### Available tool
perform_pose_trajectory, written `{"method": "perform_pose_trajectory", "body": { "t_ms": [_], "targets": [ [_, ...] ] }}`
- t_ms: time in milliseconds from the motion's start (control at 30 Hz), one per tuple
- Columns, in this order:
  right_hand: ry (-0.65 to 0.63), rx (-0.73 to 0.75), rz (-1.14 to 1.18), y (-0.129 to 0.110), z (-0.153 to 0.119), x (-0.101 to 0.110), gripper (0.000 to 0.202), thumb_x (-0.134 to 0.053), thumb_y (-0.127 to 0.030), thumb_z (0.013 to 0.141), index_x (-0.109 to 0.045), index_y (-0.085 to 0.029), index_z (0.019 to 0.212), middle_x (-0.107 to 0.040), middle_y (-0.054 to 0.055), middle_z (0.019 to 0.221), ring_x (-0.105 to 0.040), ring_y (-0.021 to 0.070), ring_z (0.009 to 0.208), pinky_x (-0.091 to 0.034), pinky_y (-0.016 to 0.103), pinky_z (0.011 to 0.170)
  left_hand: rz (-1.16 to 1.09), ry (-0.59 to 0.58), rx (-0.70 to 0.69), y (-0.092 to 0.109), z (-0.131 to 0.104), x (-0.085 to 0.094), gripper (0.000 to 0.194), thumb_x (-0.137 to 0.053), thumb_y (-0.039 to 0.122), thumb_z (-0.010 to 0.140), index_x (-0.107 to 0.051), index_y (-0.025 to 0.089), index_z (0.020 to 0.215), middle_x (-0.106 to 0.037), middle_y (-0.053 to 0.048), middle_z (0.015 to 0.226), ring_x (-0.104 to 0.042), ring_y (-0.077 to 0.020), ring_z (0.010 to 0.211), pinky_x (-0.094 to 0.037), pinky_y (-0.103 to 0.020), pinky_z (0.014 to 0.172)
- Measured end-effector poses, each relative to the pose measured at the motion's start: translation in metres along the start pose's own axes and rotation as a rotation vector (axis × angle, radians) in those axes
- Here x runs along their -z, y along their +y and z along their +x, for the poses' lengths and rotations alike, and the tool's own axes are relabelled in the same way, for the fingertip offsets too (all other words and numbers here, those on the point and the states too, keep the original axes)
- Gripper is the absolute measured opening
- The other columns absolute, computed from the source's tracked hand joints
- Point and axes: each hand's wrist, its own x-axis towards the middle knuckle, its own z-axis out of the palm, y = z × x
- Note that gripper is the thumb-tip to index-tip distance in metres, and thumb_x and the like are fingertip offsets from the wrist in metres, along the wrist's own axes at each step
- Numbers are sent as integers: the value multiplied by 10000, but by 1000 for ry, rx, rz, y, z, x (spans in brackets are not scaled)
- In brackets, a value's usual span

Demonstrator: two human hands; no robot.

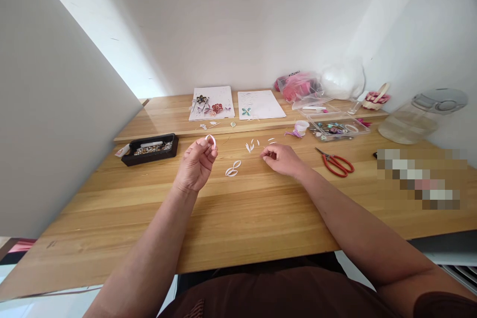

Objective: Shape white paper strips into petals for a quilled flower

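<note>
Raised above the table, my left hand [197,161] pinches a thin white loop [211,139], which looks like a bent paper strip. My right hand [281,159] rests low over the wood with its fingertips pressed together; what they hold, if anything, is too small to make out. Just left of its fingers lie several small white petal-shaped pieces [249,147], with a few more behind the hand. Between the two hands, larger white leaf-shaped loops [231,172] lie on the tabletop.
Red-handled pliers [337,163] lie right of my right hand. A black tray [151,149] of beads stands left. Behind are a clear box [337,126] of beads, a ribbon spool [301,128], papers [261,102] with flower ornaments, and plastic bags [301,87]. A large clear jug [417,114] stands right.
</note>
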Motion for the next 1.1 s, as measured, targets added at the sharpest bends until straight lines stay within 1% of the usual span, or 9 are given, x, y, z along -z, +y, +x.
{"method": "perform_pose_trajectory", "body": {
  "t_ms": [167,400,467,567,700,767,867,1000,1100],
  "targets": [
    [15,-24,0,4,2,1,142,-621,-170,839,-759,-203,849,-777,34,840,-662,174,722,-431,269,650,1,6,4,0,0,0,201,-849,209,685,-685,130,770,-688,-7,815,-624,-51,662,-549,-114,612],
    [64,-40,3,10,5,1,217,-604,-150,838,-697,-207,650,-752,22,742,-649,175,678,-425,290,660,21,8,20,-2,0,2,227,-864,234,673,-694,131,782,-709,-18,847,-626,-54,662,-549,-130,633],
    [116,-54,26,10,6,0,187,-593,-148,844,-717,-203,716,-765,36,800,-664,179,696,-455,297,674,31,7,22,-3,0,3,227,-868,239,672,-691,136,771,-719,-24,872,-639,-60,684,-556,-147,672],
    [221,-71,96,4,5,0,195,-552,-164,873,-738,-194,922,-773,61,946,-681,171,707,-505,300,664,61,-36,32,-6,-2,3,219,-866,238,681,-672,141,710,-730,-32,914,-664,-78,741,-560,-182,737],
    [377,-26,448,-19,-2,-2,194,-613,-224,834,-721,-186,990,-752,72,967,-695,188,777,-547,296,616,125,-105,142,-20,-9,0,228,-877,264,671,-684,142,686,-733,-39,962,-684,-107,750,-567,-247,767],
    [347,4,661,-33,-8,-4,204,-627,-256,830,-698,-193,1011,-739,69,949,-707,206,836,-561,290,595,159,-131,197,-29,-13,-2,223,-875,283,678,-706,139,705,-728,-57,1040,-687,-110,751,-564,-254,758],
    [207,70,852,-52,-17,-7,274,-604,-227,839,-641,-215,1110,-707,86,1125,-706,234,1012,-608,342,704,215,-150,246,-40,-18,-4,222,-865,303,695,-730,129,724,-697,-83,1157,-685,-119,789,-563,-275,788],
    [138,156,837,-63,-26,-8,457,-561,-111,829,-562,-251,1263,-691,89,1199,-641,236,1198,-543,442,976,215,-139,268,-45,-21,-5,232,-867,309,692,-725,127,708,-682,-98,1200,-675,-126,824,-559,-286,815],
    [125,198,803,-65,-30,-8,539,-539,-72,830,-507,-275,1328,-664,94,1264,-605,241,1258,-496,475,1040,203,-143,273,-46,-21,-5,220,-859,304,706,-724,131,724,-670,-91,1249,-671,-121,822,-558,-291,831]
  ]
}}
